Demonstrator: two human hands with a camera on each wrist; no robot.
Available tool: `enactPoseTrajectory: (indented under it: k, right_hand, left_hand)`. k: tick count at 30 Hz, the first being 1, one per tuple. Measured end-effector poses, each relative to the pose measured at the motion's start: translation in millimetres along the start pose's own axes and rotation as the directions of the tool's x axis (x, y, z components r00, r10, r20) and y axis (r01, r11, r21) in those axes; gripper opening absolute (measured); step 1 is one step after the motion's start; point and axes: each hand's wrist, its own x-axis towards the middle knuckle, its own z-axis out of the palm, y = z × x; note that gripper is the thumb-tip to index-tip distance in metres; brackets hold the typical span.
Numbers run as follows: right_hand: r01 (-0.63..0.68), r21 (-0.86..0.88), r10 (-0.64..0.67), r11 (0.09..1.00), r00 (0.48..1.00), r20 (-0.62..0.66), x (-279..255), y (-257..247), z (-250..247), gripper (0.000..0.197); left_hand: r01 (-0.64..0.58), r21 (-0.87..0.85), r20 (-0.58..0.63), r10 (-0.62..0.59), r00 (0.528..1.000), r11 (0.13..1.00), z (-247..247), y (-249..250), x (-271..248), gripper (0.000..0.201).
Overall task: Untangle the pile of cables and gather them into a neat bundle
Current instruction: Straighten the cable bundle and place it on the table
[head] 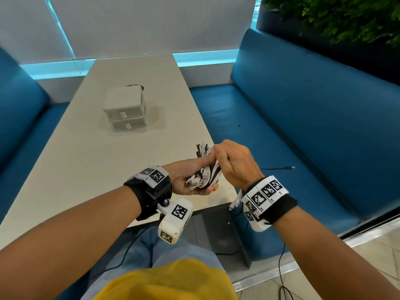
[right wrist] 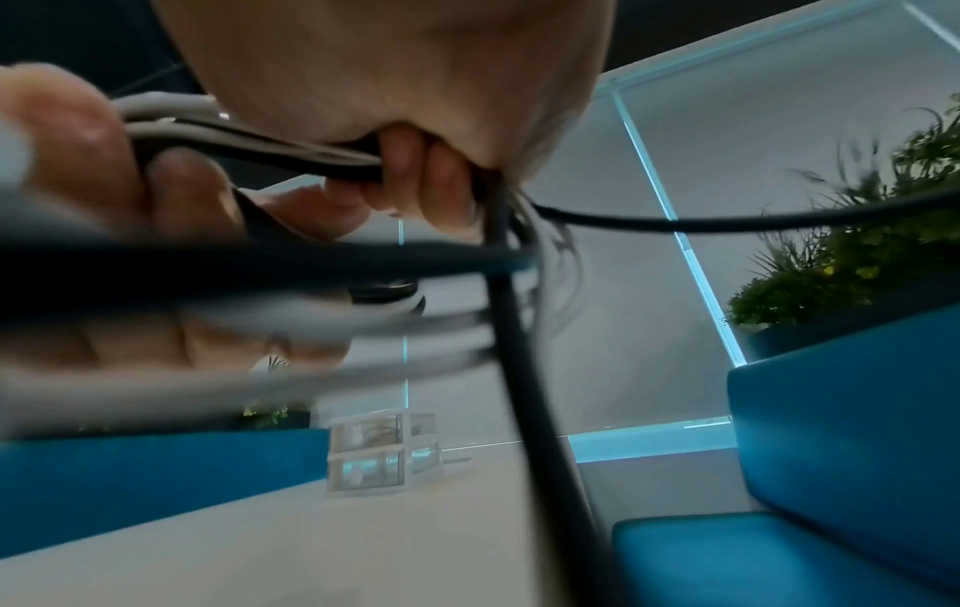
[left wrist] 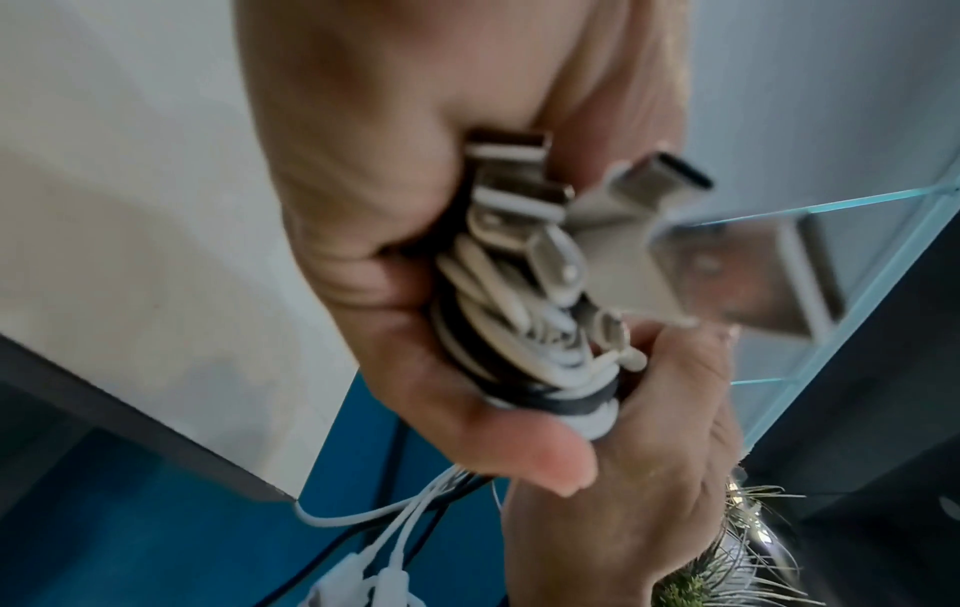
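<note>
A folded bundle of black and white cables [head: 205,169] sits above the table's near right corner, clasped in my left hand [head: 190,180], whose fingers curl round it. USB plugs [left wrist: 597,213] stick out of the bundle [left wrist: 524,336] by the palm. My right hand [head: 233,163] closes over the bundle's right side and grips cable strands [right wrist: 291,152]. A black cable [right wrist: 524,394] runs out of that fist, and its plug end [head: 290,168] lies on the blue seat. White plug ends [head: 234,203] dangle below the right wrist.
A small white two-drawer box [head: 125,111] stands mid-table on the beige table [head: 86,161]. Blue benches [head: 303,131] flank the table. A planter with green foliage [head: 337,16] sits behind the right bench. A thin black wire [head: 281,269] trails across the floor.
</note>
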Motion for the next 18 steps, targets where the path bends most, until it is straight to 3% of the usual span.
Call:
enactPoseTrajectory:
  k: [4, 9, 12, 15, 18]
  right_hand:
    - [-0.132, 0.040, 0.132, 0.990, 0.991, 0.009, 8.4, -0.3, 2.1, 0.050]
    - [-0.202, -0.008, 0.202, 0.979, 0.974, 0.102, 18.1, -4.3, 5.7, 0.056]
    - [-0.217, -0.043, 0.221, 0.975, 0.961, 0.168, 19.0, -2.0, 9.7, 0.052]
    - [-0.205, -0.086, 0.212, 0.975, 0.974, 0.078, 21.1, -4.5, 13.0, 0.053]
    - [-0.203, -0.061, 0.204, 0.977, 0.979, 0.022, 23.9, -5.1, 14.2, 0.042]
  left_hand:
    - [-0.027, 0.044, 0.019, 0.026, 0.999, 0.999, -1.4, -3.3, 1.0, 0.057]
    - [-0.052, -0.045, 0.041, 0.053, 0.998, 0.998, -3.5, -7.6, 2.6, 0.064]
    - [-0.054, -0.004, 0.042, 0.054, 0.998, 0.999, -6.3, -11.3, 3.2, 0.043]
    - [-0.059, 0.148, 0.025, 0.056, 0.998, 0.987, -4.7, -10.8, 2.6, 0.014]
    - [-0.095, 0.282, -0.053, 0.115, 0.992, 0.955, -2.1, -6.6, 4.7, 0.016]
